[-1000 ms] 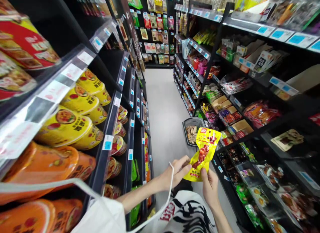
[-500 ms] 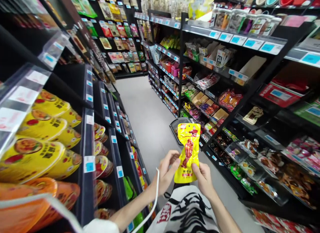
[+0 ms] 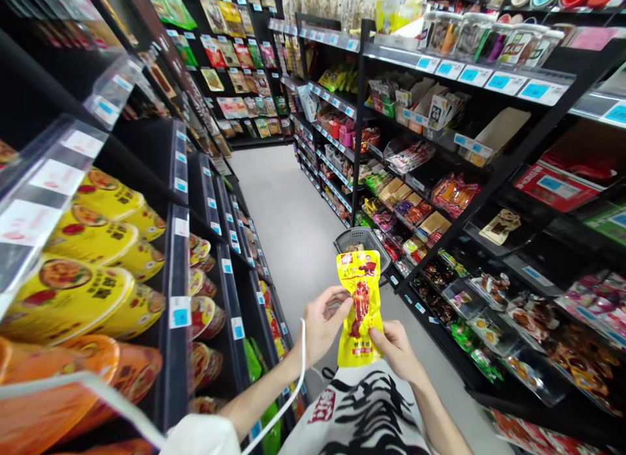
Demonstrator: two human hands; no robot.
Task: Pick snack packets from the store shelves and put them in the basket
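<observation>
Plainly, the right hand (image 3: 397, 349) clamps the yellow packet (image 3: 362, 311) at five o'clock in view, a grey basket (image 3: 386, 248) beyond; the left hand (image 3: 320, 316) touches the packet's nine-o'clock edge, whether pinching I can't tell.

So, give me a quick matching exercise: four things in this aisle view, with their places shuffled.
1. Shiny yellow plastic packet
2. Grey perforated plastic basket
3. Orange rounded tubs
4. Red rectangular box

A. On the pale grey floor
B. On the black right-hand shelves
C. Between left hand and right hand
D. Below yellow rounded tubs

Pairs: 1-C, 2-A, 3-D, 4-B.
</observation>
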